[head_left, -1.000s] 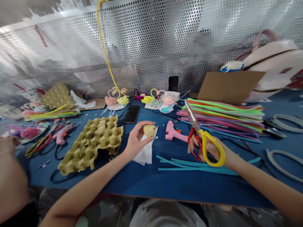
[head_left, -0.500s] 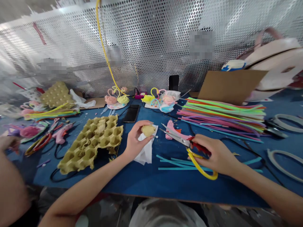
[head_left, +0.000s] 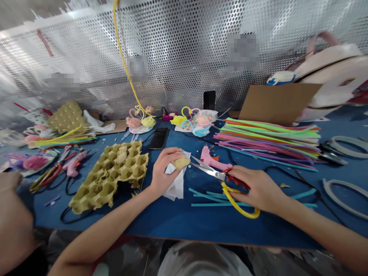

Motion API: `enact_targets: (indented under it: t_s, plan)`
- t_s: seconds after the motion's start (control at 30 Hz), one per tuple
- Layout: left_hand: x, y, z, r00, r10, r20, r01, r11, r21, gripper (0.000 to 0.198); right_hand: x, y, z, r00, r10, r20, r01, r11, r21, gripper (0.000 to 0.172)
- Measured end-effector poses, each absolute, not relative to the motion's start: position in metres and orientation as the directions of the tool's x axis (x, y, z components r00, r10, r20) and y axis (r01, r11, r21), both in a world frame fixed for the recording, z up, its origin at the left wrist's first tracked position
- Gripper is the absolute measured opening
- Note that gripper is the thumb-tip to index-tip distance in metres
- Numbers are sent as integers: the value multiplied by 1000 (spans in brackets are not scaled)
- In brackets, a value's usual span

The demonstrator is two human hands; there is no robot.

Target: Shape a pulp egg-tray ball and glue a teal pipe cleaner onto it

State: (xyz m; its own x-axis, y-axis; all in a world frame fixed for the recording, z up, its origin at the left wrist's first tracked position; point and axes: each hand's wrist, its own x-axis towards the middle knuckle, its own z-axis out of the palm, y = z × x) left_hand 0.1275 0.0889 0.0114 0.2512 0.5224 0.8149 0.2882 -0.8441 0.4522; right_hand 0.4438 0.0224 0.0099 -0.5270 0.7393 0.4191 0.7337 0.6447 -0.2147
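Observation:
Between the thumb and fingers of my left hand [head_left: 165, 170] is a small tan egg-carton cup [head_left: 181, 163]. My right hand [head_left: 257, 188] grips a pair of scissors [head_left: 214, 173] with red and yellow handles, its blades parted. The blade tips point left and reach the right edge of the cup; I cannot tell whether they touch it. Beneath my left hand lies a white paper tissue [head_left: 176, 188]. A pink glue gun [head_left: 214, 159] rests just behind the scissors, and light-blue pipe cleaners [head_left: 209, 195] lie in front of them.
A torn egg carton [head_left: 110, 178] lies to the left, with a dark phone [head_left: 158, 138] behind it. Bundled pipe cleaners [head_left: 270, 140] lie back right before a cardboard sheet [head_left: 276, 103]. Pipe-cleaner swans [head_left: 140, 121] stand along the back. Another person's arm [head_left: 13, 214] is at far left.
The scissors have moved left, bringing their blades up to the cup. My left hand has turned the cup slightly. The other person's hand at far left has shifted.

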Motion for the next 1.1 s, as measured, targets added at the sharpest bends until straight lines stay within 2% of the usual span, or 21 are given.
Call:
enact_targets:
  t_s: [0.17, 0.5, 0.67, 0.77, 1.1]
  plan:
    - [127, 87, 12, 263, 479, 837, 352, -856, 379, 37, 444, 22, 4, -511, 750, 421, 748, 629, -212, 32]
    - [129, 87, 7, 211, 560, 801, 301, -817, 491, 41, 441, 19, 1, -538, 732, 418, 717, 658, -229, 24]
    - [129, 90, 4, 213, 635, 742, 152, -772, 617, 43, 438, 19, 0, -538, 760, 364, 671, 648, -361, 20]
    - [130, 92, 3, 223, 675, 704, 63, -730, 680, 43, 435, 20, 4, -524, 775, 353, 638, 632, -440, 24]
    - [130, 97, 3, 266, 741, 616, -146, -601, 786, 47, 432, 22, 15, -519, 827, 216, 546, 516, -660, 39]
